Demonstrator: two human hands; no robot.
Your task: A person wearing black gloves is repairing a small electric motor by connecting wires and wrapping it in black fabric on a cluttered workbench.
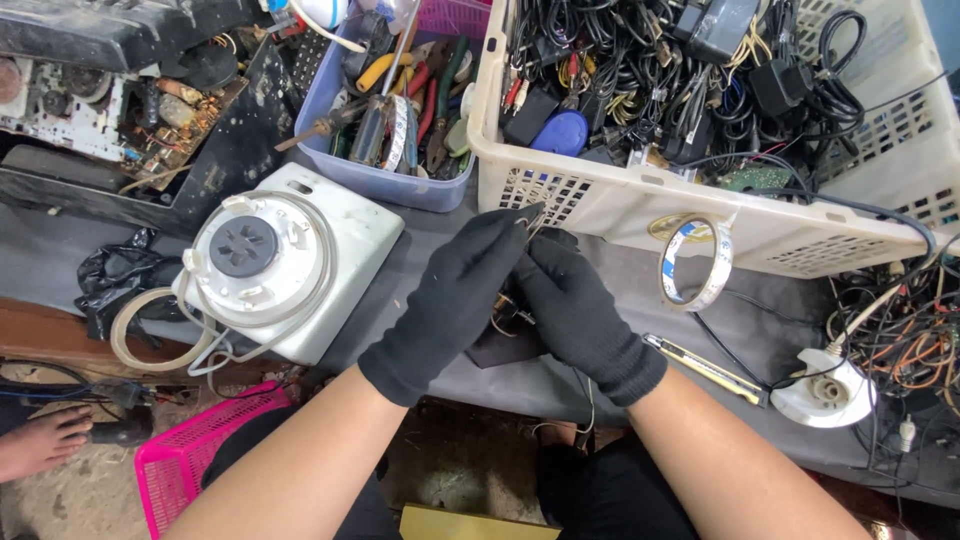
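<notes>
Both hands wear black knit gloves and meet over the grey bench top [620, 280]. My left hand [455, 300] pinches a thin metal tool or wire end up near the basket wall. My right hand [580, 315] closes on a small dark part [510, 335] with thin wires, pressed between both hands. The part is mostly hidden by the fingers. A white appliance base [290, 265] with a round grey hub sits just left of my left hand.
A cream plastic basket [620, 200] full of black cables and adapters stands behind the hands. A blue tub [380, 180] holds pliers and screwdrivers. A tape roll [695, 262], a utility knife [705, 368], a white round socket [825, 395], a pink basket [190, 450] and another person's bare foot [40, 440] are nearby.
</notes>
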